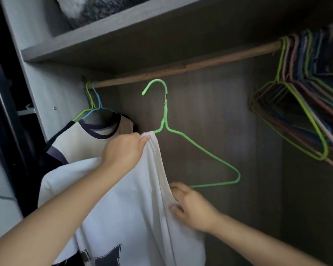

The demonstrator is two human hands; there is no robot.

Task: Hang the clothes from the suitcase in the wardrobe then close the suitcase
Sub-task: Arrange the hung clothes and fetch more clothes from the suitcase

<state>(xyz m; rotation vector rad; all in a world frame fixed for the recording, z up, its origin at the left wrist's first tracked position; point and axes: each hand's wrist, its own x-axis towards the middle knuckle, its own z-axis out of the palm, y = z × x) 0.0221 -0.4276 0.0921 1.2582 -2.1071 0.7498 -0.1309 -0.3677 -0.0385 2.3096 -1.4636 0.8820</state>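
The left hand [123,150] is pinched tight on the top edge of a soft white cloth shirt [135,208], right beside the neck of a thin green wire hanger [198,148]. The lower fold of the shirt is gripped by the right hand [190,206], near the hanger's bottom bar. The hanger is held up just under the brown wooden wardrobe rail [181,69], its hook not on the rail. A white and dark shirt [81,139] is hung at the left end. A bunch of bare coloured wire hangers [304,112] is hung at the right end.
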